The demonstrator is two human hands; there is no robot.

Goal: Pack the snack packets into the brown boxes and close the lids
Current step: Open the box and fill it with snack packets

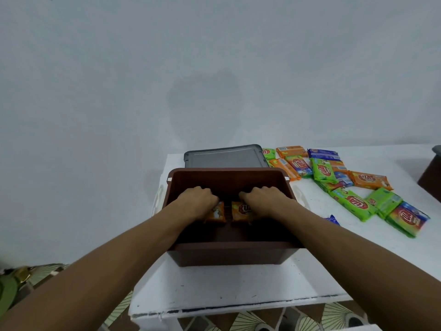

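Gripping one packet apiece down inside the brown box [233, 255]: my left hand [198, 199] has its fingers curled over the left orange packet [216, 214], and my right hand [263, 198] is curled over the right orange packet [240, 212]. The two sit side by side, almost touching, toward the middle of the box. The bottom is dark, so I can't tell whether they're resting on it yet.

What could go wrong? If I let go too soon, both may flop or slide, since I can see nothing propping them on the near side. If I squeeze too hard, the contents could get crushed. Both forearms cross the near rim, so a careless pull-out could drag the whole box toward me.

The edges matter here. The box's left side sits right by the left edge of the tabletop [214, 283], so a sideways nudge is the risky one. In front there's a good strip of bare surface. The grey lid [224, 158] lies flat just behind the far wall, an easy reach but tight against the box.

To my right, the loose packets [346, 185] sprawl in an overlapping heap, with one blue packet [333, 219] near the box's right side. A second brown box [429, 177] is only partly in view at the far right. My best open lane is straight up, then right.
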